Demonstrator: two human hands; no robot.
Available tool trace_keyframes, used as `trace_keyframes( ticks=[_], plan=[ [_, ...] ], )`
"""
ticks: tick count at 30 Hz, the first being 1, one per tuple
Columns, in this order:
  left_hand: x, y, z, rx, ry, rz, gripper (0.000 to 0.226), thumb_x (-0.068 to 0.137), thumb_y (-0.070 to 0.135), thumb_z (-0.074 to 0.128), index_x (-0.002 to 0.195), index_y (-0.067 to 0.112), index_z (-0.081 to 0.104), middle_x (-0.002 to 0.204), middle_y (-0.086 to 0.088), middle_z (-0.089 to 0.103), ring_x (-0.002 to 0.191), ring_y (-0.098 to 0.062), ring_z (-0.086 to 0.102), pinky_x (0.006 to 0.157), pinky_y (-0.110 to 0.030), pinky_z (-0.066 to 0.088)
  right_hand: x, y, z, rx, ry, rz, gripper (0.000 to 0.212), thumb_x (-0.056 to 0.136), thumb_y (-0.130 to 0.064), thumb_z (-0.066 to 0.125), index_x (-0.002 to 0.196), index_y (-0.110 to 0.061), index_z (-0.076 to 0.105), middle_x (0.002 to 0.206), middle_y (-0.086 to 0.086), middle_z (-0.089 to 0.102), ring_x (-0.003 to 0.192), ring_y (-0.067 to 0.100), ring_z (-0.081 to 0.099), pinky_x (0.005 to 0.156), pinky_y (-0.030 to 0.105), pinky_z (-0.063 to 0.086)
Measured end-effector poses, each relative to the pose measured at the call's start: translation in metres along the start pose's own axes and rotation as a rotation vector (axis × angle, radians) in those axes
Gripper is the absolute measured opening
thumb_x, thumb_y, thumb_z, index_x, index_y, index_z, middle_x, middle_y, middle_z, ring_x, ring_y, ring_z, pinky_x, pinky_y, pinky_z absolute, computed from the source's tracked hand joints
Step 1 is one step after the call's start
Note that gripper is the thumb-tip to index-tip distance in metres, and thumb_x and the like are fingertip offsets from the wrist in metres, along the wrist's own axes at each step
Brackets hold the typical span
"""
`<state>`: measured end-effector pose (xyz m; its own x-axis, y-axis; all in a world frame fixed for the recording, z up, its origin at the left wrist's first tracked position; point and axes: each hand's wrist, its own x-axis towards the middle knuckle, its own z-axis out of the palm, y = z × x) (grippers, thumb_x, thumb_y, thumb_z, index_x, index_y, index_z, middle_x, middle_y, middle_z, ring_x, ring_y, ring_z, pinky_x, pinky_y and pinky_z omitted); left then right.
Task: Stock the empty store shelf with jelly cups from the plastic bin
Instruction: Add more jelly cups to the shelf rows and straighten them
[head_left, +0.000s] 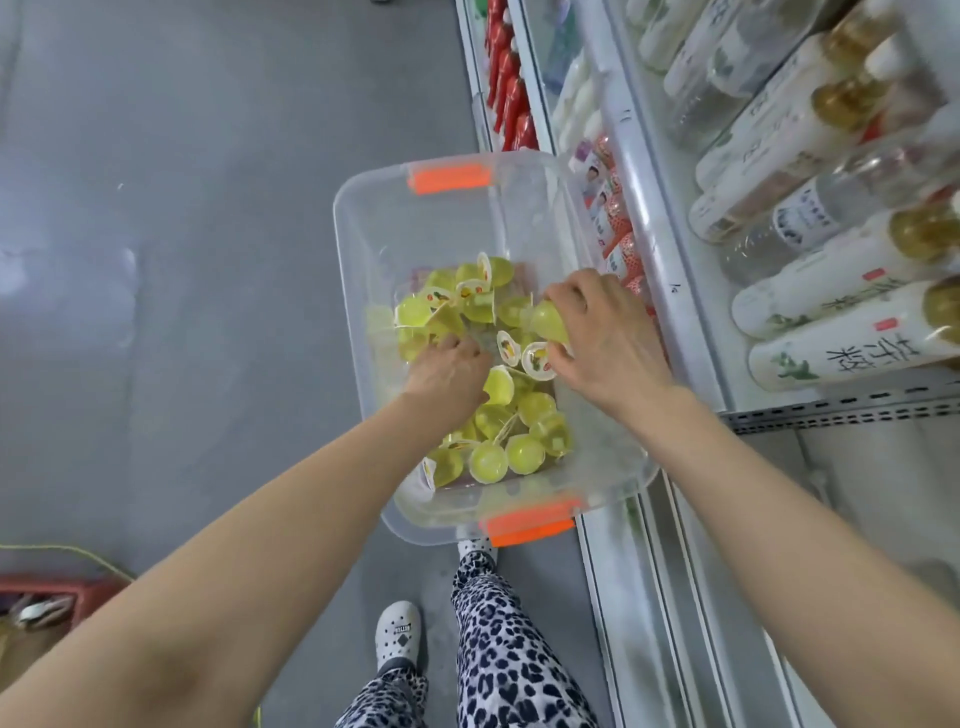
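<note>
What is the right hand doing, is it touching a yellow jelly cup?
Touching. The head view shows the right hand with its fingers curled round a jelly cup inside the plastic bin.

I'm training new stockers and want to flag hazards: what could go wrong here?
1. The right hand pinches two jelly cups at once; one might slip when lifted out.
2. The bin sits mostly over the floor beside the shelf edge, its support hidden; with the left hand also digging in, it could tip.
</note>
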<state>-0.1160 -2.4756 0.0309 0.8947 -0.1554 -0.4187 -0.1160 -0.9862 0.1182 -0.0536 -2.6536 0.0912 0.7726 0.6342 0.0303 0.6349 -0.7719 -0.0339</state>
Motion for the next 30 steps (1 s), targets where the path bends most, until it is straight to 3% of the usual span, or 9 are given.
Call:
trace_keyframes(
  ticks=[5,13,18,20,24,27,30],
  plan=[
    [0.028,0.02,0.033,-0.002,-0.114,-0.055,0.051,0.093,0.037,0.058,0.135,0.013,0.042,0.137,-0.011,0.047,0.127,-0.031,0.041,0.098,-0.041,0.042,-0.004,0.004,0.02,0.057,0.055,-0.012,0.046,0.082,-0.024,0.066,0.123,-0.008,0.055,0.111,0.012,0.055,0.095,0.03,0.053,0.08,0.043,0.046],
    [0.034,0.017,0.043,0.024,-0.049,-0.089,0.035,0.092,0.025,0.06,0.123,0.015,0.049,0.123,-0.007,0.058,0.117,-0.028,0.045,0.093,-0.037,0.039,-0.007,0.006,0.031,0.074,0.069,-0.023,0.047,0.083,-0.027,0.067,0.124,-0.01,0.053,0.112,0.01,0.055,0.097,0.027,0.053,0.083,0.039,0.046],
    [0.011,0.017,0.026,-0.261,-0.011,-0.179,0.066,0.089,0.03,0.065,0.142,0.01,0.03,0.13,-0.015,0.049,0.115,-0.034,0.051,0.089,-0.04,0.044,-0.014,-0.004,0.015,0.125,0.051,0.011,0.047,0.086,-0.03,0.063,0.128,-0.011,0.051,0.119,0.009,0.056,0.1,0.029,0.055,0.087,0.04,0.045],
    [-0.005,0.016,0.015,-0.367,0.038,-0.188,0.075,0.085,0.029,0.069,0.145,0.013,0.027,0.134,-0.015,0.043,0.114,-0.035,0.053,0.087,-0.04,0.044,-0.022,-0.012,0.004,0.149,0.054,0.053,0.049,0.087,-0.032,0.062,0.13,-0.012,0.05,0.12,0.009,0.055,0.096,0.03,0.058,0.084,0.044,0.048],
    [-0.045,0.019,-0.004,-0.48,0.124,-0.175,0.072,0.078,0.026,0.072,0.14,0.012,0.037,0.131,-0.013,0.039,0.108,-0.034,0.054,0.082,-0.037,0.044,-0.054,-0.025,-0.019,0.246,0.125,0.218,0.052,0.084,-0.03,0.066,0.129,-0.012,0.048,0.121,0.012,0.055,0.1,0.031,0.058,0.086,0.041,0.048],
    [-0.082,0.025,-0.016,-0.566,0.23,-0.123,0.07,0.074,0.023,0.075,0.136,0.014,0.042,0.126,-0.011,0.045,0.108,-0.03,0.053,0.082,-0.033,0.042,-0.09,-0.037,-0.039,0.33,0.209,0.369,0.052,0.079,-0.028,0.069,0.123,-0.011,0.049,0.116,0.012,0.058,0.101,0.03,0.056,0.083,0.035,0.043],
    [-0.123,0.036,-0.028,-0.606,0.292,-0.037,0.065,0.071,0.025,0.076,0.128,0.017,0.046,0.109,-0.006,0.058,0.1,-0.027,0.057,0.075,-0.032,0.045,-0.135,-0.049,-0.062,0.333,0.293,0.451,0.044,0.075,-0.022,0.07,0.113,-0.011,0.051,0.101,0.009,0.059,0.093,0.032,0.056,0.071,0.031,0.034]
  ],
)
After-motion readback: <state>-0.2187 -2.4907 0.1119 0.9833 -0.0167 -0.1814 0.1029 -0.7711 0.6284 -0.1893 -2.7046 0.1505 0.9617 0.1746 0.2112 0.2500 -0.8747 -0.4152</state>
